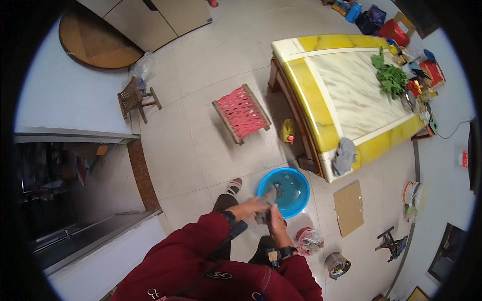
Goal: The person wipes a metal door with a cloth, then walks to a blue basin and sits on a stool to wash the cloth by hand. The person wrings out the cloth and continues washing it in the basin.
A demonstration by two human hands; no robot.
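Note:
A wet-looking grey cloth (262, 216) is bunched between my two hands. My left hand (247, 208) is closed round one side of it, and my right hand (276, 220) grips the other side. Part of the cloth sticks out toward the blue basin (306, 196), which holds bluish water with some bubbles or small reflections on it. Both hands are at the basin's near left rim. Exactly how the fingers sit in the folds is blurred.
A marble-topped table (351, 95) with yellow borders bears leafy greens (391, 75) and another grey cloth (345, 156). A red woven stool (242, 113) stands ahead. Flat cardboard (349, 208), a red tub with a plastic bag (310, 242) and a metal bucket (337, 265) lie rightward.

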